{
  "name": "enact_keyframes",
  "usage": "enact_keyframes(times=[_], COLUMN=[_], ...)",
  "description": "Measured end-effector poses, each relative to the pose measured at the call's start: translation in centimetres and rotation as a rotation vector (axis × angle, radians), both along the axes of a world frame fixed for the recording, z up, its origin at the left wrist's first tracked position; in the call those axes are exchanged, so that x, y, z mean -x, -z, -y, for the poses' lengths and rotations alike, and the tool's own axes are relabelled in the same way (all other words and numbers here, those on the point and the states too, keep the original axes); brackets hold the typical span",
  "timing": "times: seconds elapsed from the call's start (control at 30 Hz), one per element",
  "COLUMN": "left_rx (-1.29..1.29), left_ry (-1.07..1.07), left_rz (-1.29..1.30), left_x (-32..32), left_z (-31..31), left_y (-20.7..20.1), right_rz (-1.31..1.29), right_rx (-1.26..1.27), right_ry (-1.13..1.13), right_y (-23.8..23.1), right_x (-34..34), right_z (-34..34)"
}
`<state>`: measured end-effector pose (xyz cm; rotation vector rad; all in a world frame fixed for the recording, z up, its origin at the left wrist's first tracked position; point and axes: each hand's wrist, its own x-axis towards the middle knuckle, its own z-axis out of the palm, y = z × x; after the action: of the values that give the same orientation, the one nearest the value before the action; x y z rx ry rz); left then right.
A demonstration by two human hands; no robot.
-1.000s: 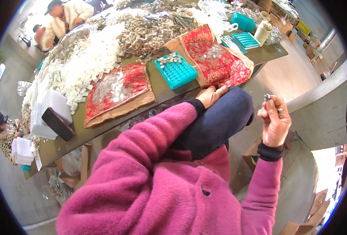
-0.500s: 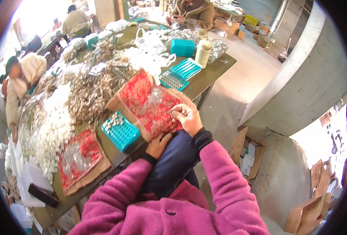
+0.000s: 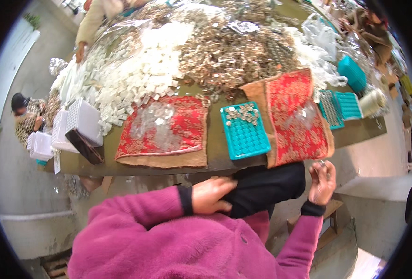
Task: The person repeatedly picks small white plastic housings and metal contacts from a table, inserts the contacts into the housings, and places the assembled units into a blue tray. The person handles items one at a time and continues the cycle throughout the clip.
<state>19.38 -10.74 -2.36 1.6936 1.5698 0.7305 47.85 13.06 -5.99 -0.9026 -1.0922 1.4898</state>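
Observation:
My left hand rests on the dark trousers over my thigh, its fingers stretched out and slightly blurred. Off the table's front edge, beside my knee, my right hand is raised with its fingertips pinched together. A small shiny bit shows at those fingertips, too small to name. Just above the knee lies a red patterned cloth with brown edging and a clear plastic piece on it. Left of it sits a teal tray with round pockets, and several small metallic round pieces lie at its far end.
Another red cloth bears clear plastic bags. Heaps of white small pieces and brownish metallic pieces cover the table's back. White boxes and a dark phone-like slab stand at left. Teal trays and a pale roll lie right.
My view has swung to the left. My right hand has moved from above the right red cloth to beside the knee, still pinched. My left hand has slid back along the thigh.

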Motion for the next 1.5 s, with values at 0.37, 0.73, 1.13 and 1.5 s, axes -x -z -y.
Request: enact_keyframes(times=[0.37,0.73,1.13,1.5], left_rx=[-0.186,-0.397,-0.482,-0.324], left_ry=[-0.427,-0.43,-0.351,-0.651], left_rz=[-1.086,-0.864,-1.128,-0.526], left_x=[23.9,26.7,28.4,26.1], left_z=[-3.0,-1.8,-2.2,0.2], left_y=[-5.7,-1.7,0.2,-3.6], right_rz=[0.073,-0.096,-0.078,-0.074], right_rx=[-0.311,-0.254,-0.125,-0.129], right_ry=[-0.683,-0.863,-0.924,-0.893], right_y=[-9.8,-7.2,-5.8,-6.1], right_x=[13.0,20.6,20.0,19.7], right_z=[8.0,11.2,13.7,14.1])
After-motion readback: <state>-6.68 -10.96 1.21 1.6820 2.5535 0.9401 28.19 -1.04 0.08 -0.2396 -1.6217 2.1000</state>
